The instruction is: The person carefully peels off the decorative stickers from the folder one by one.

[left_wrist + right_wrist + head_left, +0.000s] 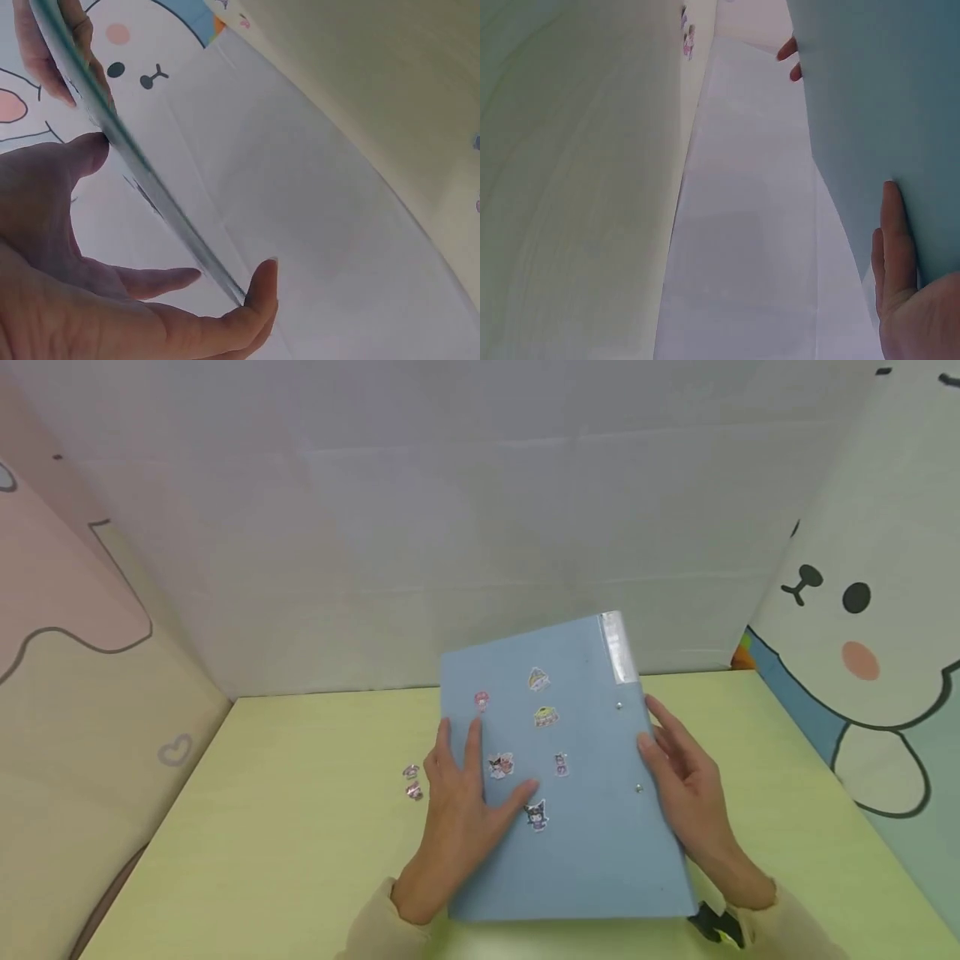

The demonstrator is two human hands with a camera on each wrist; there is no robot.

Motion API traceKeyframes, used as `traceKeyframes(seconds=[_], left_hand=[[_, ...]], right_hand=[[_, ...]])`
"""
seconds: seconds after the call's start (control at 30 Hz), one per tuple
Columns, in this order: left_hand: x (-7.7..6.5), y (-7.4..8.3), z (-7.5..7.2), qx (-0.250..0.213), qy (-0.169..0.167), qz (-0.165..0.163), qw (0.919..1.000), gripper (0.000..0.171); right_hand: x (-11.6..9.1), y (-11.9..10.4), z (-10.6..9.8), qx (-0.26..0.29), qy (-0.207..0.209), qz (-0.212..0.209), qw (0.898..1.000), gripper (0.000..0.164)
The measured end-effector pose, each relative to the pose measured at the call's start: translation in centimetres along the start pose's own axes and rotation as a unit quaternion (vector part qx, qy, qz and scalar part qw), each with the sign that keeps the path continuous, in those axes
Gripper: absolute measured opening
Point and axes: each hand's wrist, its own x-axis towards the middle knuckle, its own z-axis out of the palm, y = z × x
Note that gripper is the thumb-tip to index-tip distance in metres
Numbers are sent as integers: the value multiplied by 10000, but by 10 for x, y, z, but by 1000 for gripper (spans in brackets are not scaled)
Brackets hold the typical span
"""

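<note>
The left hand (463, 810) and right hand (693, 793) clamp their fingers on opposite edges of the folder (592, 852), probably to support it evenly above the table (300, 818).

a screened-off tabletop nook, judging by the cartoon panels (892, 527) and pale backdrop (450, 535) around the table (292, 843).

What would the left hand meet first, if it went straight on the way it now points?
Probably the pink sticker on the blue folder, just ahead of the left hand; depth is unclear, so the fingers might pass above it.
</note>
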Motion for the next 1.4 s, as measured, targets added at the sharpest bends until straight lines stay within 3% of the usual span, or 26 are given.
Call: traceKeyframes(seconds=[0.37, 0.57, 0.8, 1.0, 1.2, 1.4], left_hand=[[4, -6, 0, -498, -31, 166, 9986, 70], [8, -12, 2, -594, -118, 448, 9972, 53], [12, -20, 4, -440, -249, 789, 9956, 46], [13, -29, 9, -252, -592, 1092, 9919, 48], [12, -36, 16, -63, -815, 1346, 9875, 50], [10, -35, 24, 94, -664, 1816, 9811, 49]], right_hand=[[9, 11, -4, -280, 0, 0, 9996, 52], [11, 16, -5, -992, 40, 63, 9950, 52], [12, 21, -6, -1648, -179, 238, 9859, 55], [13, 26, -7, -2183, -653, 386, 9729, 68], [12, 29, -5, -2465, -815, 298, 9652, 79], [11, 31, -4, -2675, -924, 301, 9586, 84]])
